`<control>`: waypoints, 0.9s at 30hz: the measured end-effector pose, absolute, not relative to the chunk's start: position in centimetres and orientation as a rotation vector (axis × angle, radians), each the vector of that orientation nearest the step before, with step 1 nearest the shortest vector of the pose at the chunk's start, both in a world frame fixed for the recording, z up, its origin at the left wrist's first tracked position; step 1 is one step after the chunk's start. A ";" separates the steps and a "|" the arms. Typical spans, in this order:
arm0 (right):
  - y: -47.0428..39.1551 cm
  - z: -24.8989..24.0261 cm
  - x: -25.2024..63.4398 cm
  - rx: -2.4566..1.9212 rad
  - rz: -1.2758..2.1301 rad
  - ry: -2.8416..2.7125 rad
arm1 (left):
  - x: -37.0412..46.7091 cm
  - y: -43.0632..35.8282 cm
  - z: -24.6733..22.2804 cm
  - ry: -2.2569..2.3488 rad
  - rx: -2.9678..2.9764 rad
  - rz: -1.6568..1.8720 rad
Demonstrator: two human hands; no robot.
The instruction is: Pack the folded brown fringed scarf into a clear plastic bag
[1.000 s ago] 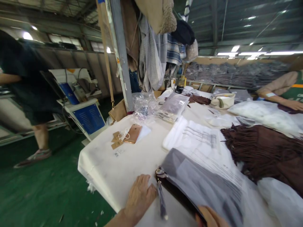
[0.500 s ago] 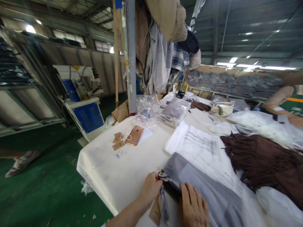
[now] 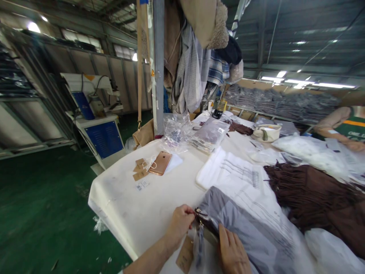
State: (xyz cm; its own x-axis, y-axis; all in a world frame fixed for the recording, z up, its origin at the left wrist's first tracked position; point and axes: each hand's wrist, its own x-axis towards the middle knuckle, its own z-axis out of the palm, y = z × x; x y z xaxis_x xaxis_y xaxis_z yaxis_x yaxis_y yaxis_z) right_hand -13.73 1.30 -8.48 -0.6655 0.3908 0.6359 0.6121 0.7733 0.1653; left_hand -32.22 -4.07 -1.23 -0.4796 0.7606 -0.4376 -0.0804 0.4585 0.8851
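Observation:
A grey bag-like item (image 3: 242, 224) with a dark brown edge and metal fittings lies at the front of the table; it could be covered by thin plastic. My left hand (image 3: 181, 222) pinches the dark cord or strap end by the metal ring at its corner. Over the brown edge rests my right hand (image 3: 233, 249), fingers together and gripping it, thumb hidden. Between the hands hangs a plastic-wrapped tassel (image 3: 199, 247), beside a brown card tag (image 3: 185, 254).
A gold phone (image 3: 160, 163) and card tags (image 3: 140, 174) lie farther left on the white table (image 3: 119, 198). Printed white plastic bags (image 3: 242, 173) and a brown fringed cloth (image 3: 316, 198) are at right. A metal post (image 3: 158, 68) rises behind. A co-worker's arm (image 3: 333, 120) shows far right.
My left hand still pinches the corner, its fingers now higher beside the metal ring. The right-hand fingers have drawn closer together on the edge. A passer-by's foot has left view at left.

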 end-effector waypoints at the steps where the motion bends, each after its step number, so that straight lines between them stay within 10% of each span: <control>1: 1.4 -8.4 -13.6 -0.743 -0.489 -2.377 | -32.2 -3.9 -1.4 1.801 0.608 1.154; 27: 2.6 -0.6 -13.6 -0.653 -0.436 -2.339 | -31.7 -3.9 -1.3 2.092 1.147 0.663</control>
State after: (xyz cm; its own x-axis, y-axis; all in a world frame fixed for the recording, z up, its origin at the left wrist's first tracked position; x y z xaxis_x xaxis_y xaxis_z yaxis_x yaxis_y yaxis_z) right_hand -13.62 2.56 -0.58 -0.6560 0.3367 0.6755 0.5574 0.8196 0.1328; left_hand -31.73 -3.93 -1.33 -0.4033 0.8646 -0.2997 0.5341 0.4883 0.6902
